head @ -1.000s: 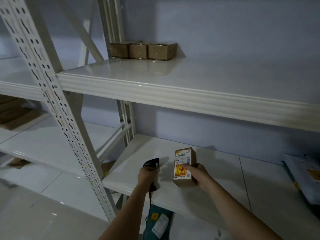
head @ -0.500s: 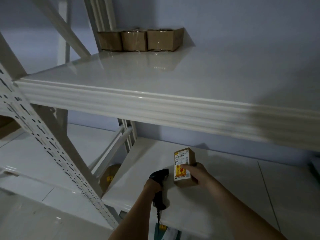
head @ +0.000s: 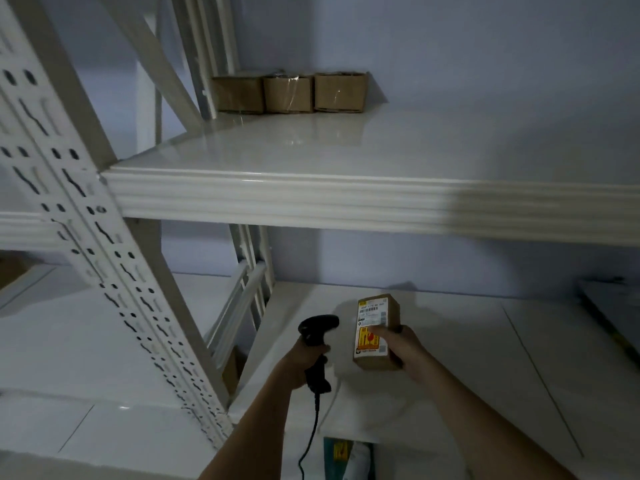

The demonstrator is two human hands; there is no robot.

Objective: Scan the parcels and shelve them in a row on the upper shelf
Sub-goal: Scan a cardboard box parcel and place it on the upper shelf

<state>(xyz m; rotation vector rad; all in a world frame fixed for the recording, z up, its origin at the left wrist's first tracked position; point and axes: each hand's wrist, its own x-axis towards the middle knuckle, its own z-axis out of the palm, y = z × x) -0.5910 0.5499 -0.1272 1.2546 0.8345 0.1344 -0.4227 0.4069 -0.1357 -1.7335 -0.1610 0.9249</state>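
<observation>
My right hand (head: 401, 346) grips a small brown parcel (head: 375, 315) upright over the lower shelf (head: 467, 368), its white and yellow label turned to the left. My left hand (head: 306, 358) holds a black corded scanner (head: 317, 332) just left of the parcel, its head pointing at the label. Three brown parcels (head: 289, 93) stand in a row, touching, at the back left of the upper shelf (head: 346, 199).
A perforated white upright (head: 104, 271) slants down the left side, with a diagonal brace behind it. To the right of the three parcels the upper shelf is bare. A flat dark item (head: 609, 306) lies at the lower shelf's right end. A green packet (head: 346, 457) shows below.
The view has tilted and shifted, so the upper shelf now sits higher in frame. The scanner and the parcel stay close together over the lower shelf, both still held.
</observation>
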